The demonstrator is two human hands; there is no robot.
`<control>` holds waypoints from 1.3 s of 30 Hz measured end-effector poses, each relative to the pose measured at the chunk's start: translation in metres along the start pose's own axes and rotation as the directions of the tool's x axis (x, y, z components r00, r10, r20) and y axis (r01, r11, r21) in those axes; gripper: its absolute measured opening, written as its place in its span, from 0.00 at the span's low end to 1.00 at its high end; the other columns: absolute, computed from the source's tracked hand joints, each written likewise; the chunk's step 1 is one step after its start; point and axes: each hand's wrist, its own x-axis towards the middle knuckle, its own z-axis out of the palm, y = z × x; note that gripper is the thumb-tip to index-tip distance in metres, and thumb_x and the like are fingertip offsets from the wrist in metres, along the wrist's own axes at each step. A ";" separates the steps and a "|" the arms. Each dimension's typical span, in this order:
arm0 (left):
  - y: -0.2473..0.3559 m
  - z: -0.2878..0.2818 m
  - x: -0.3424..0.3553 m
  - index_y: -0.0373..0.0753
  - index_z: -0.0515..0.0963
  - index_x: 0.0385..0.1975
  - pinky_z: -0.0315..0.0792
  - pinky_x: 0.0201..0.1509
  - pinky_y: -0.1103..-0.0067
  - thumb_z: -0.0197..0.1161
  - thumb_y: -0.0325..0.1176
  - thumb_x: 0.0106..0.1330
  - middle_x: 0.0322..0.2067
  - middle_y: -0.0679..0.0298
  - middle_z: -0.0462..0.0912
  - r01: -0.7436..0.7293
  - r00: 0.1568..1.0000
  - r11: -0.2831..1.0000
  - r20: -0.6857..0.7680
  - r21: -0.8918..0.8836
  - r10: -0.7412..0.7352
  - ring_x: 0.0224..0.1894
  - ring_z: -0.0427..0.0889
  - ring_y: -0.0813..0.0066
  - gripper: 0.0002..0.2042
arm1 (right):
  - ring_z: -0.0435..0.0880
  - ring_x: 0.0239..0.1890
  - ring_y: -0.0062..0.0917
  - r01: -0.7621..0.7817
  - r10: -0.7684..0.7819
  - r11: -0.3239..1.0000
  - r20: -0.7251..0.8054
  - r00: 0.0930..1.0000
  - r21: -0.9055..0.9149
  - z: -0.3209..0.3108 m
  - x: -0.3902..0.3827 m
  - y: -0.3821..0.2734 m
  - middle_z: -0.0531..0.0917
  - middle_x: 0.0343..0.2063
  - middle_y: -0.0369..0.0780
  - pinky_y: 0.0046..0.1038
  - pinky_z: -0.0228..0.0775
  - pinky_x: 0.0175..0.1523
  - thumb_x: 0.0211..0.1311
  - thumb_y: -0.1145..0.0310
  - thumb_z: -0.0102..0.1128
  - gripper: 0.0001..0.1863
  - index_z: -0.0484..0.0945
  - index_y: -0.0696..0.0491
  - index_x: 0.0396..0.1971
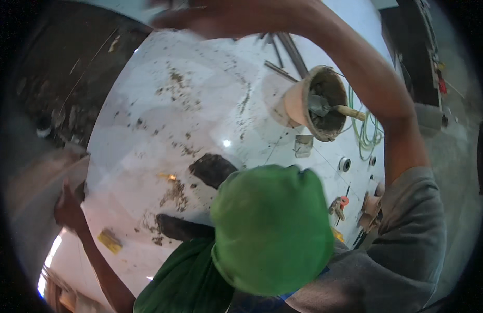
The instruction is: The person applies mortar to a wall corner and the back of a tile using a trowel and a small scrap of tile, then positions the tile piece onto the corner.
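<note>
At the left, my left hand (70, 209) is closed at the edge of a broad, flat, grey-brown panel (35, 190), one finger stretched up against its face. The panel is smeared by motion. My right arm reaches across the top, and my right hand (186, 18) is blurred near a pale surface (113, 11); whether it holds anything does not show. A green cap (272, 229) covers the middle of the view. Beyond it, two dark shoes (212, 169) stand on the white floor (199, 109), which is strewn with crumbs of mortar.
A pale bucket (295, 104) of grey mortar holds a wooden-handled tool (351, 112). Nearby are metal bars (292, 55), a clear box (304, 146), a green hose (364, 138) and a roll (344, 164). A yellow block (110, 240) lies near my left forearm. Dark rough ground (53, 68) is far left.
</note>
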 end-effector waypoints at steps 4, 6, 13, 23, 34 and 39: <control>0.070 -0.069 0.031 0.46 0.91 0.46 0.80 0.44 0.62 0.59 0.64 0.74 0.31 0.53 0.92 0.489 0.854 0.794 0.386 -0.361 -0.350 0.34 0.90 0.58 0.27 | 0.84 0.28 0.31 -0.783 0.779 0.618 -0.075 0.622 -0.071 -0.083 -0.202 0.005 0.85 0.27 0.45 0.35 0.78 0.34 0.66 0.68 0.64 0.09 0.83 0.60 0.35; 0.057 -0.075 0.020 0.41 0.92 0.43 0.80 0.47 0.61 0.58 0.68 0.72 0.32 0.54 0.92 0.477 0.868 0.756 0.376 -0.448 -0.325 0.37 0.91 0.57 0.32 | 0.79 0.24 0.22 -0.826 0.819 0.557 -0.102 0.564 -0.090 -0.079 -0.299 0.008 0.81 0.22 0.41 0.33 0.73 0.32 0.65 0.64 0.68 0.11 0.84 0.56 0.28; 0.037 -0.061 0.017 0.42 0.91 0.47 0.80 0.56 0.66 0.55 0.67 0.74 0.45 0.60 0.93 0.414 0.900 0.784 0.336 -0.462 -0.277 0.47 0.92 0.61 0.32 | 0.88 0.36 0.41 -0.879 0.976 0.219 0.099 0.196 -0.423 -0.022 -0.443 -0.039 0.87 0.32 0.45 0.40 0.79 0.43 0.62 0.70 0.61 0.07 0.85 0.57 0.31; 0.035 -0.063 0.030 0.44 0.91 0.47 0.80 0.57 0.68 0.58 0.68 0.71 0.42 0.62 0.94 0.525 0.798 0.831 0.446 -0.184 -0.405 0.47 0.92 0.62 0.32 | 0.86 0.42 0.44 -0.946 0.917 0.088 -0.345 0.199 -0.311 -0.007 -0.441 -0.056 0.85 0.36 0.47 0.43 0.79 0.47 0.62 0.70 0.63 0.07 0.83 0.58 0.36; 0.049 -0.080 0.030 0.44 0.91 0.49 0.79 0.59 0.67 0.54 0.73 0.70 0.44 0.64 0.93 0.495 0.844 0.816 0.388 -0.300 -0.369 0.48 0.91 0.62 0.36 | 0.88 0.28 0.22 -0.914 0.564 -0.356 0.825 -0.043 0.196 0.052 -0.431 -0.138 0.89 0.25 0.39 0.28 0.79 0.32 0.65 0.61 0.60 0.16 0.88 0.58 0.31; 0.008 -0.013 0.011 0.44 0.91 0.48 0.79 0.58 0.67 0.54 0.73 0.70 0.45 0.63 0.93 0.442 0.887 0.833 0.300 -0.332 -0.351 0.49 0.91 0.61 0.36 | 0.81 0.23 0.45 -0.992 0.950 -0.057 0.301 -0.090 -0.116 0.104 -0.486 -0.166 0.84 0.23 0.53 0.45 0.76 0.36 0.59 0.60 0.65 0.16 0.84 0.61 0.24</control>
